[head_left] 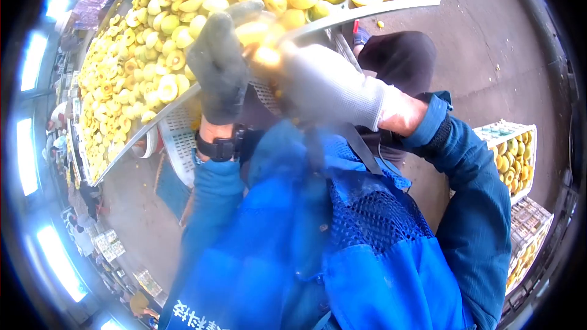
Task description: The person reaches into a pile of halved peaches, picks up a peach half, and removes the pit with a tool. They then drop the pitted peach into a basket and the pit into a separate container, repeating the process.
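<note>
My left hand, in a dark grey glove, is closed round a yellow peach at the edge of the heap. Close against the fruit is my right hand in a white glove, its fingers curled and blurred. Whatever they grip is hidden. Many peach halves, some showing pit hollows, cover the metal-rimmed table in front of me. Glare and blur cover the spot where both hands meet the fruit.
Below the table edge stands a white perforated crate. To my right are stacked crates holding yellow fruit. Another person's dark-trousered leg is beyond my right hand. A blue apron covers my front.
</note>
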Action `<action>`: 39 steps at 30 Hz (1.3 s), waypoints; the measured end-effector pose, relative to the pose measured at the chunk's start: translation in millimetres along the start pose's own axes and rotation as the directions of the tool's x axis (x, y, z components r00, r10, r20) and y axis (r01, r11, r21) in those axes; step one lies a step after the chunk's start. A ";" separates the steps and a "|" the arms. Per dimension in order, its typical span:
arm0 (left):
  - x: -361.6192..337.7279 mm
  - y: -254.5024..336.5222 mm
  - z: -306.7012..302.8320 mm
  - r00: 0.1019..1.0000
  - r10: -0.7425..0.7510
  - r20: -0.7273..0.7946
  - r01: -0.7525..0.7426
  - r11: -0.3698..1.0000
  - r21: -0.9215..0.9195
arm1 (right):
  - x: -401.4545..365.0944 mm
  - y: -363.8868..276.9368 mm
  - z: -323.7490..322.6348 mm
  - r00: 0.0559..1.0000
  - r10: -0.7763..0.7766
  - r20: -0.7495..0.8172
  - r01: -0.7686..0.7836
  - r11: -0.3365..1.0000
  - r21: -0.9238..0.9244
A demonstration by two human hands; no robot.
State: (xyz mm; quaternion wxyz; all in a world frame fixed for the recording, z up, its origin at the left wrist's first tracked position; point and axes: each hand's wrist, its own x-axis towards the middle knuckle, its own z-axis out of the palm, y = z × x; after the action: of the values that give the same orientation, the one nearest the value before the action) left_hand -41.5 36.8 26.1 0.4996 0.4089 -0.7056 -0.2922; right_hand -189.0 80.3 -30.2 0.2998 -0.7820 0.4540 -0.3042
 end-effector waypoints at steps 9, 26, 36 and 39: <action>-36.0 -58.7 -27.3 0.952 0.301 0.058 -0.302 0.891 0.340 | 5.7 -39.6 -15.5 0.947 0.309 0.085 -0.314 0.843 0.436; -28.6 -53.4 9.3 0.958 -0.256 -0.129 0.166 0.863 -0.478 | 7.7 -6.3 22.3 0.734 0.088 -0.673 0.053 0.981 0.185; -45.2 -34.3 4.6 0.971 -0.229 -0.061 0.171 0.856 -0.489 | 12.2 -41.3 7.0 0.887 0.396 -0.238 -0.063 0.613 0.787; -52.6 -33.7 -7.1 0.975 -0.218 -0.051 0.169 0.867 -0.469 | 4.2 -32.0 3.5 0.935 -0.069 -0.348 0.037 0.995 -0.097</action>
State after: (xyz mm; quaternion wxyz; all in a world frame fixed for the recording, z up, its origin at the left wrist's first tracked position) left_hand -16.5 65.8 -23.7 0.5860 0.3614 -0.5449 -0.4787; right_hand -167.8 90.3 -7.8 0.1705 -0.7397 0.4922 -0.4260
